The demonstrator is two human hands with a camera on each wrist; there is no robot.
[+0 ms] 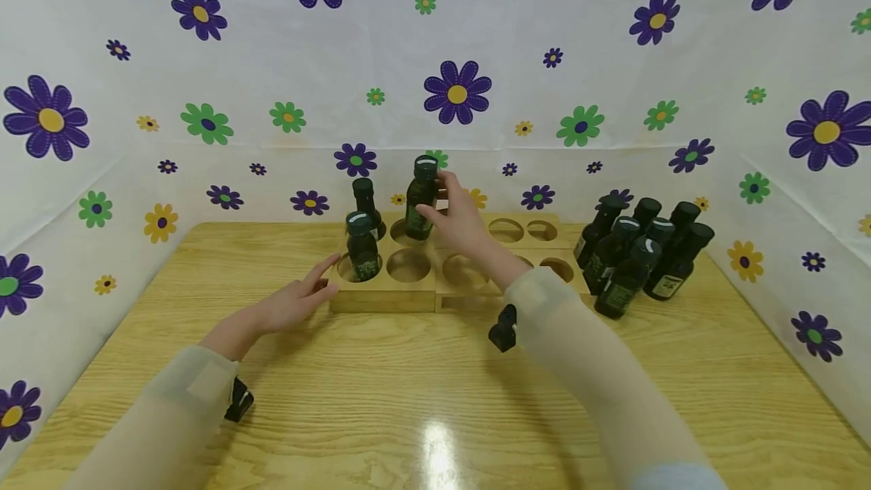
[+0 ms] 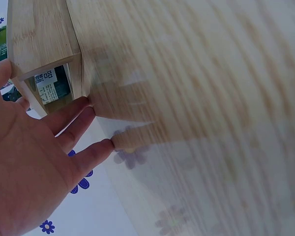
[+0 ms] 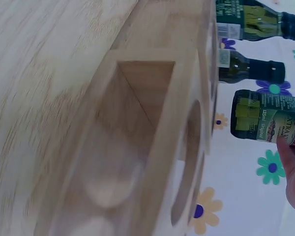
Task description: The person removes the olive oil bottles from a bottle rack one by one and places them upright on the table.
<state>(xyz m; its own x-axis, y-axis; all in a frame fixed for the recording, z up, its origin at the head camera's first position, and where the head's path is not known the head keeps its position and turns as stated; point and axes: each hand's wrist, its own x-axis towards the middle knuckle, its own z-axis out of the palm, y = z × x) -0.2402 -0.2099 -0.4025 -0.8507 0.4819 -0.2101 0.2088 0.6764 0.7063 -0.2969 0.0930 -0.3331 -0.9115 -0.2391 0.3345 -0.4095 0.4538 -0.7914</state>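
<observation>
My right hand [image 1: 466, 225] grips a small dark green olive oil bottle [image 1: 418, 210] by its side. The bottle is upright above the back row of a wooden bottle rack [image 1: 382, 301], over the second hole from the left. In the right wrist view its label [image 3: 278, 128] faces the camera. Two bottles stand in the rack's left end: a green one [image 1: 364, 254] in front and a slim dark one [image 1: 365, 203] behind. With its fingers extended, my left hand [image 1: 289, 305] touches the rack's left end, as the left wrist view also shows.
Several dark bottles [image 1: 622, 278] stand in a cluster on the wooden table [image 1: 381, 399], right of the rack. The rack's right section [image 1: 469, 295] has round holes in two rows. A white flowered cloth [image 1: 258, 82] hangs behind and on both sides.
</observation>
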